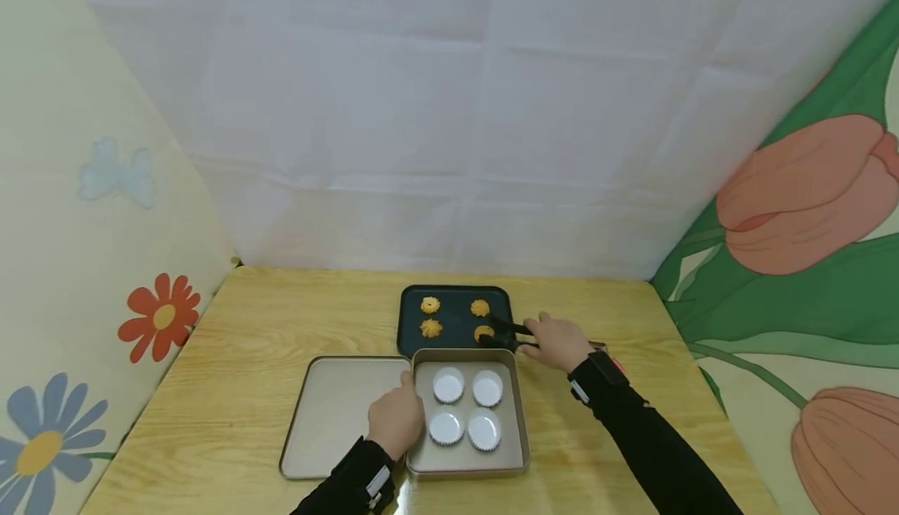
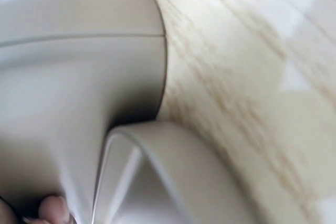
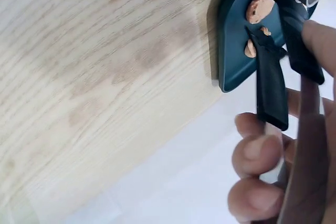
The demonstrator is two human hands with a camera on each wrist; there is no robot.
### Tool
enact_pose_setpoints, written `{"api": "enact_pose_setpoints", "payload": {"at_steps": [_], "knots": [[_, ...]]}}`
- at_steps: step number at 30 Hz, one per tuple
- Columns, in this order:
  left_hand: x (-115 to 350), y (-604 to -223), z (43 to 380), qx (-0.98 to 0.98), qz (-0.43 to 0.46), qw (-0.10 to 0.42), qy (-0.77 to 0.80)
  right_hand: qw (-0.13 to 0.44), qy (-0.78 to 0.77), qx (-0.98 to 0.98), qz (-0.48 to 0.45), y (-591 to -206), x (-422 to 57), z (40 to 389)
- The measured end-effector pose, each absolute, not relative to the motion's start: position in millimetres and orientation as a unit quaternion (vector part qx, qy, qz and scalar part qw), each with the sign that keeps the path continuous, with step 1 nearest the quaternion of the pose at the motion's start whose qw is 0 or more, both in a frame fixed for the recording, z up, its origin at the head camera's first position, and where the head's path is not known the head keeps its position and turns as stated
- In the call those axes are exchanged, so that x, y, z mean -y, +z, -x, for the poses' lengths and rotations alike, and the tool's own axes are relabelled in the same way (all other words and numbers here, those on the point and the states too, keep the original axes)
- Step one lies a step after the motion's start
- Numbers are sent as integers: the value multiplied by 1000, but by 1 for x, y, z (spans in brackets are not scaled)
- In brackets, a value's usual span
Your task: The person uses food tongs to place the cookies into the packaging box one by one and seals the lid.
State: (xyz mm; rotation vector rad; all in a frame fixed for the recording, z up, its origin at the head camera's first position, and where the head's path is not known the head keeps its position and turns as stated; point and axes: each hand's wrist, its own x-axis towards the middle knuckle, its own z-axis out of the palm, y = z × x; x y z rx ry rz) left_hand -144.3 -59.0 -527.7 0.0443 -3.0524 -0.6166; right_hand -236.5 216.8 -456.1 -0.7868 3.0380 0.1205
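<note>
Right fingers (image 3: pixel 257 153) grasp tongs (image 3: pixel 272 87), tips at near-right cookie (image 1: pixel 483 332) on dark tray (image 1: pixel 454 316), likely sparing direct touch. Left hand (image 1: pixel 396 419) at box (image 1: pixel 509 421) wall, probably steadying it; whether clasping, cannot tell.

Head view faces forward and down, wrist views sit close; head and right share the dark tray (image 1: pixel 453 321).

A creased white cloth (image 1: pixel 449 109) backs the wood-grain table (image 1: pixel 246 328), between flower-patterned walls (image 1: pixel 63 265).
</note>
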Motion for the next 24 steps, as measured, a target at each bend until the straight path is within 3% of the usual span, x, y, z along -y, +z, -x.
{"api": "enact_pose_setpoints", "payload": {"at_steps": [11,20,24], "knots": [[57,-527,144,980,-20,7,-199,15,63,-970,236,-460,-201,246],[58,-525,143,981,-19,6,-195,-76,98,-949,290,-467,-200,246],[58,-523,144,980,-22,2,-196,-74,86,-949,294,-468,-203,247]]}}
